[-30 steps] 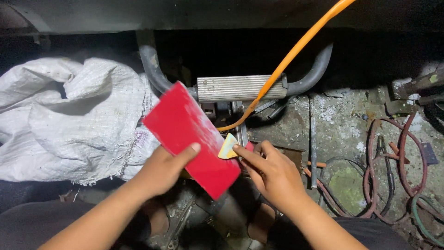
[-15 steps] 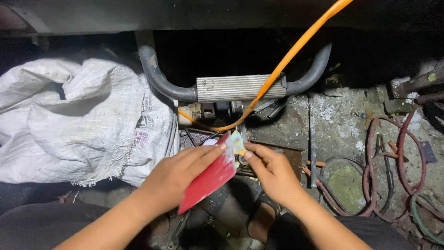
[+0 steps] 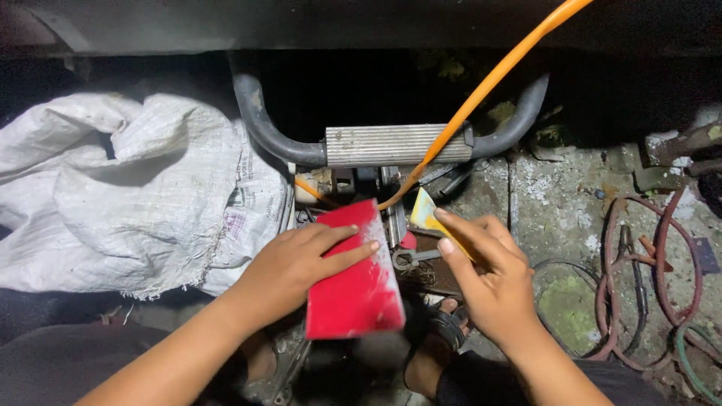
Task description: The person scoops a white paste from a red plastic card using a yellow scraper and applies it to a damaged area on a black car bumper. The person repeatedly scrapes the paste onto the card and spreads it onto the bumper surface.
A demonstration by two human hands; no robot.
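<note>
My left hand (image 3: 301, 263) lies flat on a red rectangular card (image 3: 353, 286), gripping its upper left part while it hangs over a pile of metal tools. My right hand (image 3: 485, 274) pinches a small yellow piece (image 3: 426, 214) between fingers and thumb, just right of the card's top corner. The two hands are close together, a few centimetres apart. A spanner (image 3: 410, 258) lies under the gap between them.
A ribbed metal footrest (image 3: 395, 144) on a curved grey tube (image 3: 259, 124) sits ahead, with an orange cable (image 3: 489, 83) running across it. A white woven sack (image 3: 128, 188) fills the left. Coiled rusty wires (image 3: 647, 263) lie on the concrete at right. My sandalled foot (image 3: 444, 331) is below.
The red card turned from edge-on to face up and swung lower between my hands. My right hand drew apart to the right with the yellow piece.
</note>
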